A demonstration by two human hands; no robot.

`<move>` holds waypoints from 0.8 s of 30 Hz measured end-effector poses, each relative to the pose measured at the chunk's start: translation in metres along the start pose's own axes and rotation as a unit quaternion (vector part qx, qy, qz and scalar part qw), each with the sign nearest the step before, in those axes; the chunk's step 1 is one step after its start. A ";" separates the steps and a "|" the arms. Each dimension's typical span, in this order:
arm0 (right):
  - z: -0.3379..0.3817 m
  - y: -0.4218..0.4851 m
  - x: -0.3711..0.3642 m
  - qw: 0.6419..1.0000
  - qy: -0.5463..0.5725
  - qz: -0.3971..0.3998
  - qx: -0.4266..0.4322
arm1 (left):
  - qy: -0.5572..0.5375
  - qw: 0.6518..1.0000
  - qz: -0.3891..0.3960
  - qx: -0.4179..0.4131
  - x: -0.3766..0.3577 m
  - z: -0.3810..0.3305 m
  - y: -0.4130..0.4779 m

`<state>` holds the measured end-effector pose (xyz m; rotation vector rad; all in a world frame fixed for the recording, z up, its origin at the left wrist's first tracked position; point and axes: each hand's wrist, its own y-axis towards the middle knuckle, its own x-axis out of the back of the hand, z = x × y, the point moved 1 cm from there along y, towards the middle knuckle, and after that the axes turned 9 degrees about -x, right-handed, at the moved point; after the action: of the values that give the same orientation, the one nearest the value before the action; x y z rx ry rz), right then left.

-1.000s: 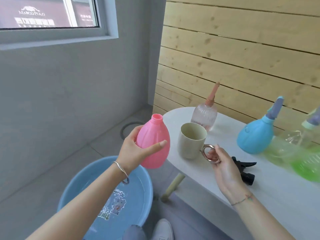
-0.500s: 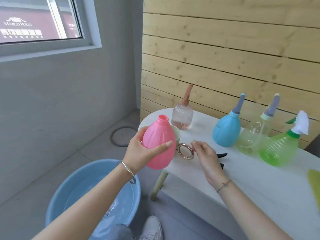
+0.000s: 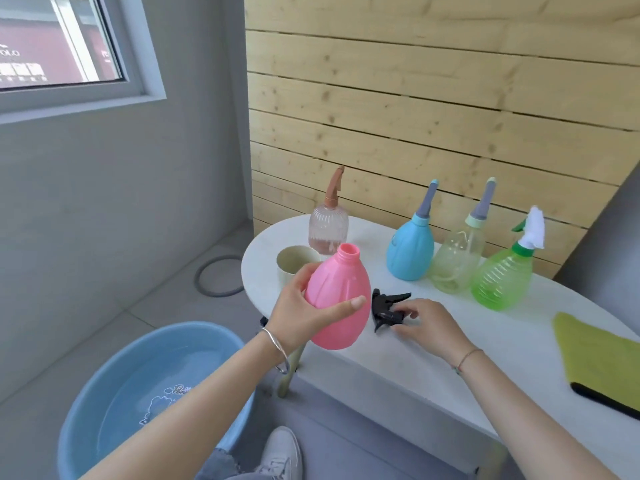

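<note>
Our left hand (image 3: 304,306) grips the pink bottle (image 3: 337,299) round its belly, with the thumb laid across the near face and the fingers wrapped round the left side. The bottle is held in the air over the near-left edge of the white table (image 3: 415,362). It is close to upright, and its open, capless neck points up and slightly away from us.

Just to the right of the bottle, the black spray head (image 3: 386,306) lies on its side on the tabletop. Our right hand (image 3: 429,327) rests on the table there, with its fingertips and thumb curled round the right end of the spray head. The two hands are near each other, with the bottle's lower body between them.

Behind the left hand stands a cream mug (image 3: 294,263), and beyond it a clear pinkish sprayer (image 3: 328,225). Along the far side, to the right, a blue sprayer (image 3: 410,254), a clear sprayer (image 3: 457,261) and a green sprayer (image 3: 502,278) stand in a row. A yellow-green cloth (image 3: 595,355) lies at the right end of the table. On the floor at near left sits a blue basin (image 3: 104,362) with water in it.
</note>
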<state>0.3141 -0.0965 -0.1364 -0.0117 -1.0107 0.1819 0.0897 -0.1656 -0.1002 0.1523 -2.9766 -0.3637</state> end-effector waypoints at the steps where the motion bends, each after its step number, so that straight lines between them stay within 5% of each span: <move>1: -0.002 0.001 -0.001 1.000 0.013 -0.007 0.000 | 0.001 1.000 0.007 0.000 -0.005 0.002 0.000; 6: -0.020 0.002 0.021 0.973 0.216 -0.068 -0.045 | 0.010 0.999 0.039 -0.011 -0.033 0.013 0.004; 11: -0.016 -0.009 0.070 0.850 0.517 -0.092 -0.044 | 0.011 0.998 0.056 -0.012 -0.069 0.026 0.007; 19: 0.013 -0.025 0.122 0.759 0.636 -0.127 0.047 | 0.023 0.997 0.072 -0.031 -0.109 0.050 0.012; 24: 0.027 -0.026 0.128 0.752 0.639 -0.138 0.089 | 0.014 0.997 0.071 -0.037 -0.115 0.056 0.013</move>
<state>0.3611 -0.1035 -0.0114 0.1706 0.4026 -0.0318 0.1930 -0.1265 -0.1650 -0.0628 -2.9189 -0.4500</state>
